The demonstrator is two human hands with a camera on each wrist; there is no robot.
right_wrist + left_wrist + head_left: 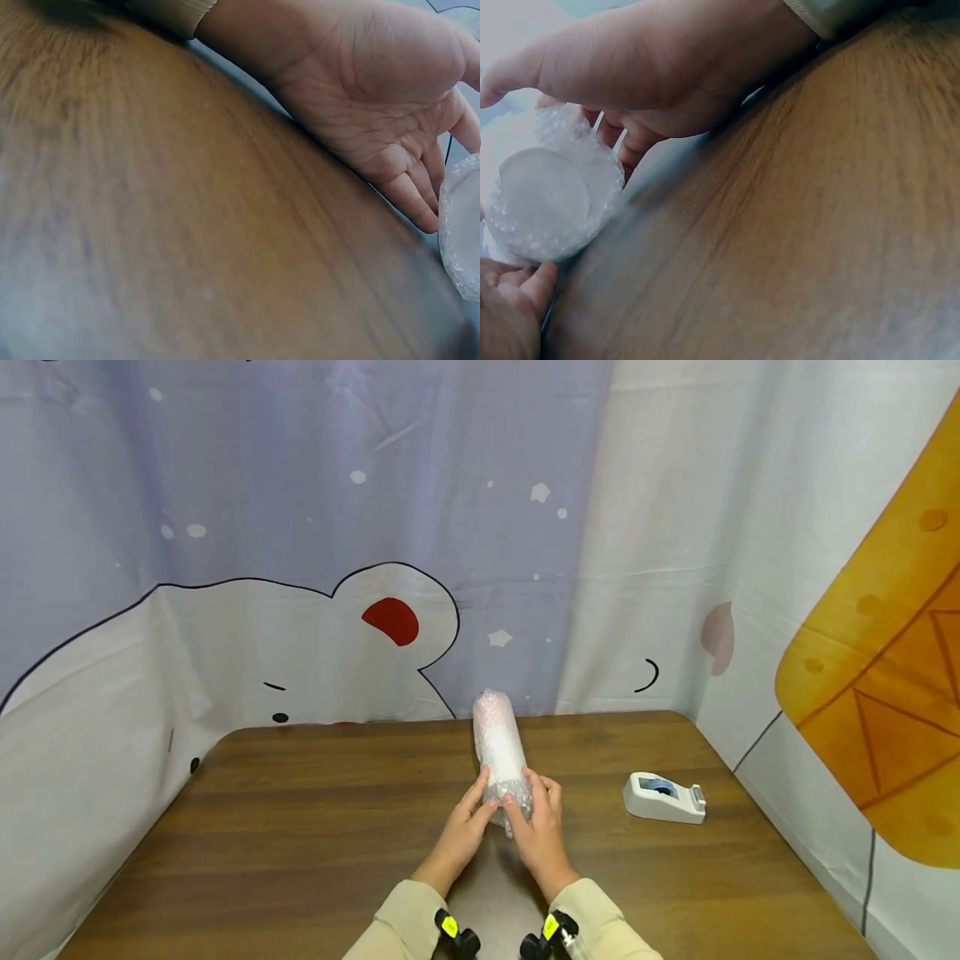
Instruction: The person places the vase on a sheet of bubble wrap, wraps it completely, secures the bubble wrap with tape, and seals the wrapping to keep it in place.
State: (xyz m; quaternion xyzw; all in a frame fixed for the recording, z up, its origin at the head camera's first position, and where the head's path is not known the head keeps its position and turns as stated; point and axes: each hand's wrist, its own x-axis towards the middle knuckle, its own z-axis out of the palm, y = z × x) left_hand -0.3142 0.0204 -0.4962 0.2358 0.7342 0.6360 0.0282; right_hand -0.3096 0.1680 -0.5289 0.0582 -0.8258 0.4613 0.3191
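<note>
A white cylinder in bubble wrap (501, 743) points away from me, its far end near the back edge of the table. My left hand (459, 837) grips its near end from the left, and my right hand (542, 837) holds the same end from the right. Both thumbs lie over the top of the wrap. From the left wrist, a flat round end of the wrapped cylinder (544, 191) shows through the clear bubbles, below my left hand (652, 67). In the right wrist view my right hand (382, 82) has its fingers along the side of the wrap (461, 232).
A white tape dispenser (663, 797) with a blue core stands on the right of the brown wooden table (315, 835). Behind the table hangs a printed curtain (300, 485), which also runs along the sides.
</note>
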